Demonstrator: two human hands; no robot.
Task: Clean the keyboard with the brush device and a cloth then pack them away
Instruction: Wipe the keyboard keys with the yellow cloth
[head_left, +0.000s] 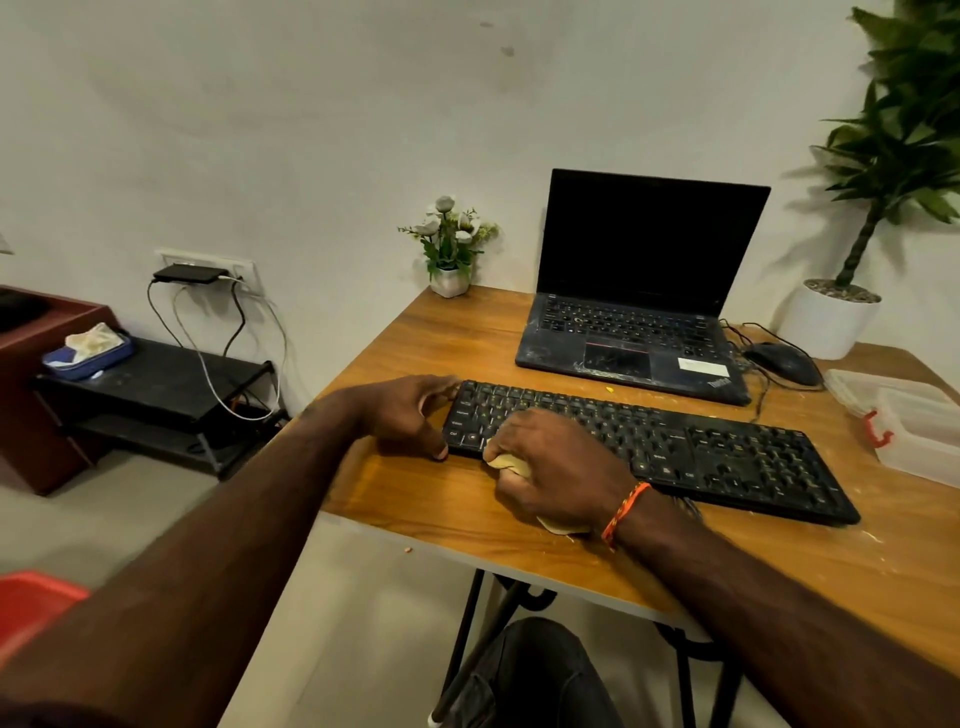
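Note:
A black keyboard (675, 447) lies across the wooden table (457, 514) in front of a laptop. My left hand (410, 415) grips the keyboard's left end, with the thumb on the front corner and the fingers curled over the back edge. My right hand (556, 467) holds a bunched yellow cloth (506, 462) against the keyboard's front left keys; more of the cloth shows under the wrist. No brush device is in view.
An open black laptop (639, 317) stands behind the keyboard, with a mouse (784, 364) and cables to its right. A clear plastic box with a red clip (904, 415) sits at the right edge. A small flower pot (449, 280) and a large potted plant (831, 317) stand at the back.

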